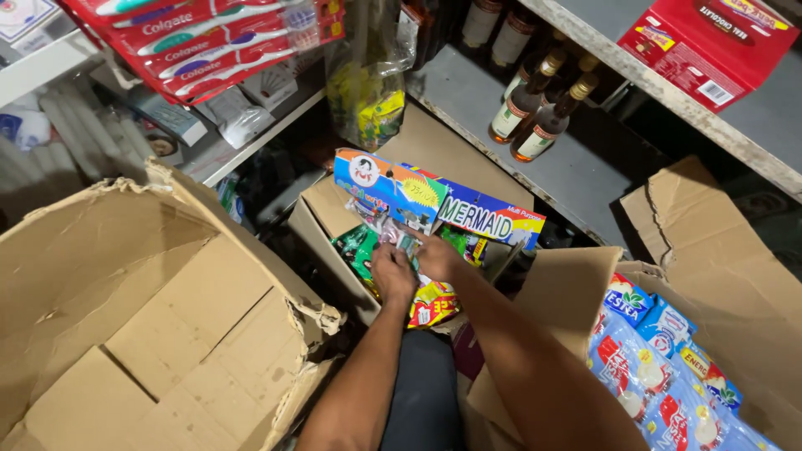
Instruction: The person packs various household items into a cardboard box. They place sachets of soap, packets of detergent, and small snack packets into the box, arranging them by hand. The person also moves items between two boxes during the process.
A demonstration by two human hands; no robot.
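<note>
Both my hands reach down into a small open cardboard box [322,219] on the floor between shelves. My left hand [391,272] rests on green and clear plastic packets [361,247] inside it, fingers curled over them. My right hand [436,255] grips small packets beside a red and yellow packet [433,306]. Just behind the hands stand colourful flat cartons, one blue and orange [386,185], one blue with a purple stripe [491,215]. What exactly each hand grips is partly hidden by the fingers.
A large torn cardboard box [142,317] stands open at the left. Another box [727,276] at the right holds blue and red pouches [660,376]. Brown bottles [535,108] stand on a grey shelf. Red toothpaste cartons [209,38] hang top left.
</note>
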